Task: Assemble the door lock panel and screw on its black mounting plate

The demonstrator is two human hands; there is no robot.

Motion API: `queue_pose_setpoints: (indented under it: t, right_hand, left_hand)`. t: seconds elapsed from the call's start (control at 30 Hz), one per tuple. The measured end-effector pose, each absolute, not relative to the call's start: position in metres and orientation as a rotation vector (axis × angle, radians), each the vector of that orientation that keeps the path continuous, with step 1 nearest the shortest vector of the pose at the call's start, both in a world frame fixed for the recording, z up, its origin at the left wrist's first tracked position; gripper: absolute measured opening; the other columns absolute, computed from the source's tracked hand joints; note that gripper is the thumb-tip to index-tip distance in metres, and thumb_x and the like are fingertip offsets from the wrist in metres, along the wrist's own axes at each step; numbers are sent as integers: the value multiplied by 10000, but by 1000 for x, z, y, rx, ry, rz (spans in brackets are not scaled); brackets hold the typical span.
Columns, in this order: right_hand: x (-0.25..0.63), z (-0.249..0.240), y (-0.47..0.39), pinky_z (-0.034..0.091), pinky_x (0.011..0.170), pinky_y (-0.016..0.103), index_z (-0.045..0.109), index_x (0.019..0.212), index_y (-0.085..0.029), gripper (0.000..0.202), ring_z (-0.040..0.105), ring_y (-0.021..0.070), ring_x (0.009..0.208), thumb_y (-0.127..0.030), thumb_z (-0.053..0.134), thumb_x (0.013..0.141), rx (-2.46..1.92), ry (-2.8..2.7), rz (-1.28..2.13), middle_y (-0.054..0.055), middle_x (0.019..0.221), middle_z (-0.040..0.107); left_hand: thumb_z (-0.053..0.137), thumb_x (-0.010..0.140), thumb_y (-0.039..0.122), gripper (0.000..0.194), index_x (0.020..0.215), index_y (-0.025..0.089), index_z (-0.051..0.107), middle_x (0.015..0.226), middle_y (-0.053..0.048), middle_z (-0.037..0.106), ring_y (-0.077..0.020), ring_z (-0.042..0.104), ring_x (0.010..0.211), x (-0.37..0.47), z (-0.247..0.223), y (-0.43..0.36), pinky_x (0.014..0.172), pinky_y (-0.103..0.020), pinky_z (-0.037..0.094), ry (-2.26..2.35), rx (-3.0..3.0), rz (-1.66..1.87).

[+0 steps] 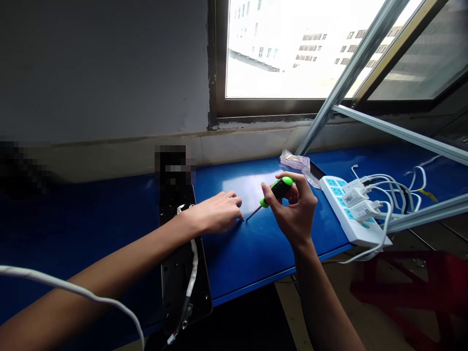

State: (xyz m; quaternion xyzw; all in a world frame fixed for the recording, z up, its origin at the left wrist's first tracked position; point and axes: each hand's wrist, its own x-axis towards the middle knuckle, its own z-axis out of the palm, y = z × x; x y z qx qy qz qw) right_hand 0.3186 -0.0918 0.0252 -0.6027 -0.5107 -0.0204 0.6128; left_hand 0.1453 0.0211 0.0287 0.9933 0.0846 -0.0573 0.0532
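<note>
My right hand (298,209) grips a green and black screwdriver (278,190), its shaft slanting down to the left toward the blue tabletop. Near its tip, my left hand (219,213) reaches over the table with fingers curled down at a tiny dark piece (243,220), perhaps a screw. Whether the fingertips hold it is too small to tell. Beneath my left wrist lies a long black panel (186,278) with a white-wrapped cable (193,270) along it.
A white power strip (347,214) with several plugs and white cables sits at the right of the blue table (248,268). Behind it are a clear plastic packet (294,160) and metal frame bars (343,78). A white cable (73,287) crosses my left forearm.
</note>
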Motion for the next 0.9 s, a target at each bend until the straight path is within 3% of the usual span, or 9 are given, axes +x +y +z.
queue_pose_setpoints:
  t: [0.9]
  right_hand:
    - [319, 31, -90, 557, 553, 284, 644, 1048, -247, 284, 712, 151, 647, -327, 812, 834, -1403, -1211, -64, -39, 790, 704]
  left_hand:
    - [602, 984, 183, 239, 1102, 220, 806, 1165, -112, 700, -282, 593, 1103, 144, 33, 18, 844, -355, 449, 269, 3021, -198]
